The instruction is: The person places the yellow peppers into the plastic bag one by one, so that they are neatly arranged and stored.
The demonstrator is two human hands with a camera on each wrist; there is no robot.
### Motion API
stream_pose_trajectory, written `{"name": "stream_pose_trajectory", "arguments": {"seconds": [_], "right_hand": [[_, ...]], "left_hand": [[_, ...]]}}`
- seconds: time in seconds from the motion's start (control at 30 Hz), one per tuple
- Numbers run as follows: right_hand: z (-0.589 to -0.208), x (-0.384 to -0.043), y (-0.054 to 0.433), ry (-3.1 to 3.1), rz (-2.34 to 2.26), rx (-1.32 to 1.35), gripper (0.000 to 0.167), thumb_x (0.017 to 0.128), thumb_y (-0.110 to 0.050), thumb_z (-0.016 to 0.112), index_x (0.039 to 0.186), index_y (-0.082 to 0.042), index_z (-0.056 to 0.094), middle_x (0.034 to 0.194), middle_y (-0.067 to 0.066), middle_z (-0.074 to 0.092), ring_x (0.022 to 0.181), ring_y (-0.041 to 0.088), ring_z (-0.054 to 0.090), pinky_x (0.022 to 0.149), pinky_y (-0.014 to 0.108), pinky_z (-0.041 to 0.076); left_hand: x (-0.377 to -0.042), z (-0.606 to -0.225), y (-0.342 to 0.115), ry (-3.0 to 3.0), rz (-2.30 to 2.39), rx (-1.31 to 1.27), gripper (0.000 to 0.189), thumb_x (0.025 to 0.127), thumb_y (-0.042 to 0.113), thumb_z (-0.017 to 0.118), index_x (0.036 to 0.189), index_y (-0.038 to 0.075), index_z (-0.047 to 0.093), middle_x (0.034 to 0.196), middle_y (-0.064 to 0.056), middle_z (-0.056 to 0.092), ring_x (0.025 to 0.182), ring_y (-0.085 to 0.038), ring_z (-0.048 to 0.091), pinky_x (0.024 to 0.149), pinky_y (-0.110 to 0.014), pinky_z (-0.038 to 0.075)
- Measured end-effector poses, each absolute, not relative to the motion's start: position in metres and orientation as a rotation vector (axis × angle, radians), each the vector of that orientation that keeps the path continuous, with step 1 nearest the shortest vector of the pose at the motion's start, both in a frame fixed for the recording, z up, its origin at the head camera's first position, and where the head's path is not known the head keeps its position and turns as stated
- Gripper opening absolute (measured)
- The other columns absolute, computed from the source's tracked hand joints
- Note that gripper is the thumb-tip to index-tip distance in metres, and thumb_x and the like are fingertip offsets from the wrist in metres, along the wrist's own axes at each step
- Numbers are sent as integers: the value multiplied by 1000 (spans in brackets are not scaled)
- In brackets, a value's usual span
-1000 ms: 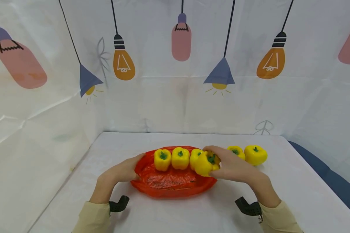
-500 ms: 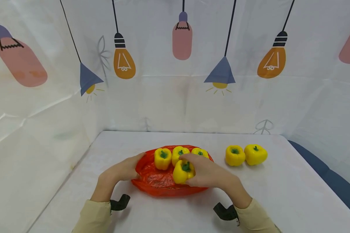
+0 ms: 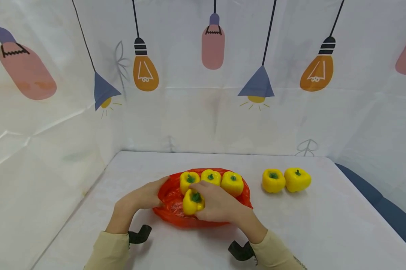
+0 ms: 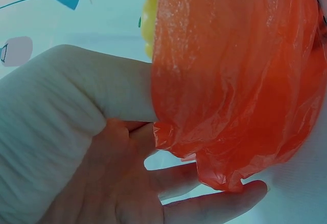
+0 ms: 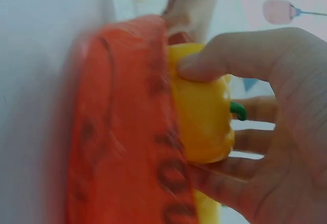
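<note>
The fingers [image 5: 225, 63] of the right hand [image 3: 216, 204] are curled round a yellow pepper [image 3: 192, 201], thumb on one side and the rest under it, so that it is pinched by its body with the green stem left free. The pepper is held at the near left of the red plastic bag [image 3: 170, 200], touching the film, just in front of three other peppers [image 3: 211, 180] that sit in a row on the bag. The bag's left edge is gripped by the left hand [image 3: 138, 198], the film gathered between thumb and fingers in the left wrist view. Two more peppers [image 3: 286, 180] are seen well apart to the right on the white counter [image 3: 324, 225].

For the step to be done well, the pepper should probably be set down upright beside the row and only then released, so that the row is not knocked. The bag's edge is best kept pinned flat, since thin film is likely to be dragged along by the fruit. A light grip should be enough, as the pepper looks smooth and rigid.
</note>
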State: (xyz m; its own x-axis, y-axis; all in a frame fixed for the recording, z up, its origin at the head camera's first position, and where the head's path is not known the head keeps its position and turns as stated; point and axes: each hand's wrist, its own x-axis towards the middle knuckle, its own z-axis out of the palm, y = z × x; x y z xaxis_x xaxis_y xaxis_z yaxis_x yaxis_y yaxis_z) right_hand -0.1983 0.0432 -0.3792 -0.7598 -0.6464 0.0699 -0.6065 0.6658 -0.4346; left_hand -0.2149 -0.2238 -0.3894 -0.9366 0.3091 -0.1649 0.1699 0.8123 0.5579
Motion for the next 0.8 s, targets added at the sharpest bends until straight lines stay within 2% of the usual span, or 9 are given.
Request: {"name": "stream_pose_trajectory", "arguments": {"seconds": [0.27, 0.6, 0.8], "right_hand": [[-391, -197, 26, 2781, -653, -974, 72, 81, -34, 74, 147, -30, 46, 147, -3, 51, 123, 16, 56, 100, 43, 54], [-388, -197, 33, 2871, -494, -987, 70, 83, -50, 73, 146, -38, 46, 146, -8, 52, 130, 17, 54, 103, 45, 52], [-377, -197, 48, 2869, -483, -994, 65, 85, -49, 72, 144, -34, 50, 145, -7, 53, 127, 18, 56, 103, 45, 52]], "left_hand": [[-215, -390, -224, 2755, 820, 363, 87, 79, -1, 69, 156, 6, 29, 155, -13, 43, 141, -35, 43, 113, -57, 40], [-215, -389, -221, 2759, 820, 325, 88, 78, -1, 69, 156, 7, 30, 155, -11, 43, 139, -33, 44, 112, -56, 42], [-217, -391, -222, 2741, 852, 336, 91, 74, -2, 68, 156, 7, 29, 154, -10, 45, 133, -29, 48, 111, -55, 43]]}}
